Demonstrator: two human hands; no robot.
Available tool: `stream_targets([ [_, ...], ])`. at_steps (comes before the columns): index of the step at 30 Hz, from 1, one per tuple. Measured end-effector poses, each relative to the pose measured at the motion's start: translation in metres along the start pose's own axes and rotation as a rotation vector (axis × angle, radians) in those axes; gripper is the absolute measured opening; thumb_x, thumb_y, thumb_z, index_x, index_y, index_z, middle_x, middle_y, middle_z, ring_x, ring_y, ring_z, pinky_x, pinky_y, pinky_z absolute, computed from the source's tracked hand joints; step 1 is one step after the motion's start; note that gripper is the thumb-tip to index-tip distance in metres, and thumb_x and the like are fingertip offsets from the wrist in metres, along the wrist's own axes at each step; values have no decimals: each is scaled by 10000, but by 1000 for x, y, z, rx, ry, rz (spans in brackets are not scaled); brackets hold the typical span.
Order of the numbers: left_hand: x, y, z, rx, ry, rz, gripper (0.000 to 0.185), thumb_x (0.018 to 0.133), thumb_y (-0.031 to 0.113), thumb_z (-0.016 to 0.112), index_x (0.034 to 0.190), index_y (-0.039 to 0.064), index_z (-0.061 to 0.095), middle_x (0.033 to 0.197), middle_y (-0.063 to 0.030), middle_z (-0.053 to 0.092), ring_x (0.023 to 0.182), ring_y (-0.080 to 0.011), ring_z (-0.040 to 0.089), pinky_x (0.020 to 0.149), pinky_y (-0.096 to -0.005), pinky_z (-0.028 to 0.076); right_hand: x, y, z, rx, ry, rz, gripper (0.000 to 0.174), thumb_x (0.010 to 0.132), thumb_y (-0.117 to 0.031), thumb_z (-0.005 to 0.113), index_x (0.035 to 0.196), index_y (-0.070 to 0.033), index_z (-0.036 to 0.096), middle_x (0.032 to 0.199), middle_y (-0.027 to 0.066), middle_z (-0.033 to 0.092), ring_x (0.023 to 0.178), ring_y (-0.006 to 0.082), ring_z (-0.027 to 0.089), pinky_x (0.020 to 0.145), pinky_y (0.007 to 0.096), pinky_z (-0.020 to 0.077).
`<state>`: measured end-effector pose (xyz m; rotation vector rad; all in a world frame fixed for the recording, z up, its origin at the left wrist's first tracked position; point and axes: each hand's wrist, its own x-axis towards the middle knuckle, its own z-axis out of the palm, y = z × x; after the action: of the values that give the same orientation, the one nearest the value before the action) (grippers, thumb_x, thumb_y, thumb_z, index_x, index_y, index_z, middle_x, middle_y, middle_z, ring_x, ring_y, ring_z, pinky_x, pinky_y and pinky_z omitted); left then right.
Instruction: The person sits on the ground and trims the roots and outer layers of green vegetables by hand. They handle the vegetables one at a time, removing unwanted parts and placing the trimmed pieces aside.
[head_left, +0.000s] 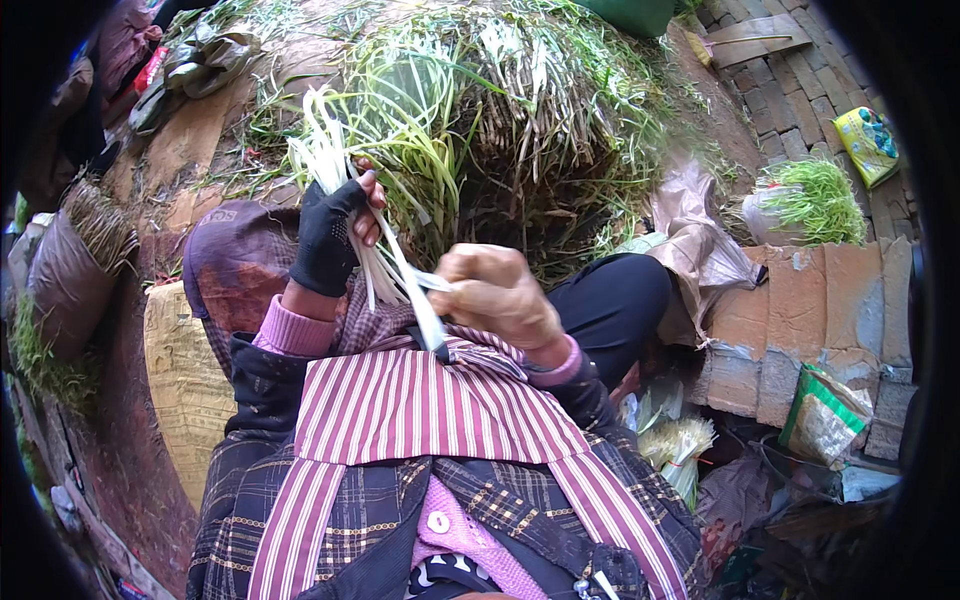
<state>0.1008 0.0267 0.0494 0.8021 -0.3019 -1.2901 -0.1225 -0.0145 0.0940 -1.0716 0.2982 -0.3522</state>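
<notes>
My left hand (330, 225), in a black fingerless glove, is closed around a bunch of pale leafy stalks (322, 139). The stalks' lower ends hang beneath it over my lap. One long whitish strip (401, 270) slants down from this hand to the striped apron (420, 412). Just right of it, my right hand (499, 289) is blurred, its fingers pinching a pale stalk (433, 280). Its fingertips are partly hidden. Beyond both hands lies a large heap of long green-leaved plants (540, 97), some with roots showing; yellow-green leaves (420, 150) spread beside the bunch.
At right, a bag of greens (814, 202) stands behind a cardboard sheet (799, 322). A tied pale bundle (679, 446) lies low beside me. A brown sack (67, 285) and a yellowish sack (184, 375) are at left. Shoes (206, 64) lie at upper left.
</notes>
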Motion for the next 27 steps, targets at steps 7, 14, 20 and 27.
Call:
stream_targets([
  [7, 3, -2, -6, 32, 39, 73, 160, 920, 95, 576, 1071, 56, 537, 724, -83, 611, 431, -119, 490, 380, -244, 396, -33, -62, -2, 37, -229, -726, 339, 931, -277, 597, 701, -28, 598, 614, 61, 588, 481, 103, 507, 423, 263, 369],
  [14, -3, -5, 2, 189, 84, -23, 255, 895, 148, 632, 1099, 34, 531, 768, -117, 651, 455, -118, 543, 367, -223, 385, 17, 27, 8, -274, 90, 155, 221, 967, -183, 564, 853, 6, 559, 798, -9, 542, 688, 73, 510, 621, 233, 463],
  [20, -44, 3, 7, 224, -17, 79, 453, 894, 137, 617, 1273, -27, 431, 974, -194, 670, 522, -125, 573, 374, -207, 399, 16, 20, 2, -218, 420, -67, 221, 959, -221, 582, 896, -13, 622, 802, 15, 610, 726, 78, 560, 633, 221, 458],
  [27, -81, -1, -3, 84, 88, -29, 327, 919, 141, 553, 1212, 5, 503, 735, -51, 565, 661, -138, 553, 632, -246, 459, 33, 50, 26, -264, -87, 256, 244, 939, -218, 622, 823, -3, 620, 724, -3, 552, 679, 55, 508, 580, 248, 426],
])
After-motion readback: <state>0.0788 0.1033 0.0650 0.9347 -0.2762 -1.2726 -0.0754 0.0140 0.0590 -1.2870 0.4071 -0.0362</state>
